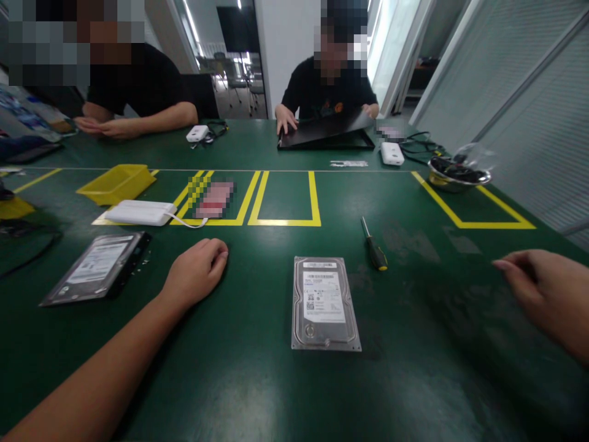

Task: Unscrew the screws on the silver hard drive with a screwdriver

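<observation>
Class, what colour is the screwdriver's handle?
Black and yellow; the screwdriver shows best in the head view.

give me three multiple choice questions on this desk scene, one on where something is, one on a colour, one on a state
1. Where does the screwdriver lie?
A. right of the silver hard drive
B. inside the yellow tray
C. under the left hand

2. What colour is the tape marking boxes on the table?
A. red
B. yellow
C. white

3. What is the state of the person's hands?
A. both grip the silver hard drive
B. the right hand holds the screwdriver
C. neither holds anything

Answers:
1. A, it lies on the table just up and right of the drive.
2. B, the outlines are yellow on the green top.
3. C, the left hand rests loosely curled on the table and the right hand has nothing in its fingers, with the drive lying untouched between them.
</observation>
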A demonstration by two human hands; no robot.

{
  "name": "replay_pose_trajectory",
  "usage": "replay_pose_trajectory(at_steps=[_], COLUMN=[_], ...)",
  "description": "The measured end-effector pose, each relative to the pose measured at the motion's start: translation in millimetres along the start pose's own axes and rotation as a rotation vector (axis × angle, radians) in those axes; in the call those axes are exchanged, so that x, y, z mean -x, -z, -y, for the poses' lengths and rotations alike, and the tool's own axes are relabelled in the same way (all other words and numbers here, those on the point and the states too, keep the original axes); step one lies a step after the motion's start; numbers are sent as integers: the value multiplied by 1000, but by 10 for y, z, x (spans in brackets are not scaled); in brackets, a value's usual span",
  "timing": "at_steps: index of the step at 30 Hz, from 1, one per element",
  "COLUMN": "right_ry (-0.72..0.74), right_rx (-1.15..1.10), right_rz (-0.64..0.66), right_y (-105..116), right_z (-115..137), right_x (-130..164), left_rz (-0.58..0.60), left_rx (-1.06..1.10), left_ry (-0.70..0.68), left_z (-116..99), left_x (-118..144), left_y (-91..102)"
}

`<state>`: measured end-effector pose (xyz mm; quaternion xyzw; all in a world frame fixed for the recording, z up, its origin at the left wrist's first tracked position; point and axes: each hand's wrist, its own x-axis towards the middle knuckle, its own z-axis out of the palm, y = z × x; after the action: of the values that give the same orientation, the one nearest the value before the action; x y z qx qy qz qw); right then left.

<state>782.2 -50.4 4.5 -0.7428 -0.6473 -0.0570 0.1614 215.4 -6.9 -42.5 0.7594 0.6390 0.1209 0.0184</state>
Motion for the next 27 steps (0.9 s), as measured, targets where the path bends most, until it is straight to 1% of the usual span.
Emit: replay_pose_trajectory(at_steps=[1,2,3,5,6,7,8,10,11,13,14,16,18,19,20,21,23,26,27], right_ry=[34,74,148,287,337,368,408,454,454,405,358,236,108,73,47,34,23,6,-1], right_rx=[4,-13,-52,-150,-202,-253,-317,-422,-477,-628,-727,-973,-1212,-1275,-1323,-1354,-1405,-1501,-1533], right_rz=[28,28,48,5,10,63,86,149,191,290,349,481,586,606,618,622,631,655,663], right_y=[77,136,174,200,195,184,172,144,127,72,30,-85,-216,-276,-327,-366,-411,-429,-432], right_z=[289,568,829,1281,1470,1636,1780,2006,2089,2201,2233,2260,2256,2247,2236,2224,2199,2162,2151], right_x=[-8,-2,17,90,139,190,239,320,344,359,350,318,286,277,275,278,296,328,335], left_rz=[0,-2,-4,-4,-4,-3,0,1,1,12,28,63,57,16,-23,-35,-29,43,10], left_rx=[-1,-3,-5,-8,-10,-13,-17,-30,-36,-41,-33,32,180,280,380,475,630,770,787], left_ry=[0,0,0,0,2,6,7,7,8,31,62,166,269,289,278,227,73,-177,-253], left_z=[-2,-3,-4,-6,-8,-10,-13,-19,-21,-24,-29,-64,-167,-255,-369,-506,-829,-1305,-1434], left_x=[1,2,4,7,9,10,11,8,2,-20,-36,-72,-98,-104,-102,-95,-70,-36,-33], left_y=[2,5,6,6,5,3,1,0,2,12,20,40,65,82,103,130,203,330,364])
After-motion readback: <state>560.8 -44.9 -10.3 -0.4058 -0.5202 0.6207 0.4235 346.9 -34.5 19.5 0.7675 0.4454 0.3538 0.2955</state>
